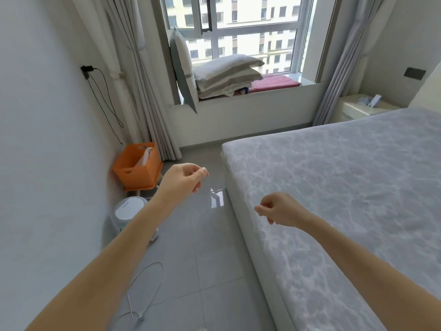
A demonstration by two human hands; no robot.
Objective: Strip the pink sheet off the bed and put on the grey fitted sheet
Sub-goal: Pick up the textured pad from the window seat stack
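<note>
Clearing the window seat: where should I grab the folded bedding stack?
Best grip is probably under the folded bedding stack, at its bottom layer, coming from the room side: it is soft and layered, and an upright pillow blocks its left end.

Bright, even daylight enters through the window point(241, 32), whose panes are nearly blown out. A patch of glare reflects off the grey tiled floor point(210, 247). Shadows are soft and faint. Wide-angle distortion bends the walls and curtains toward the edges; the picture is slightly soft throughout.
</note>
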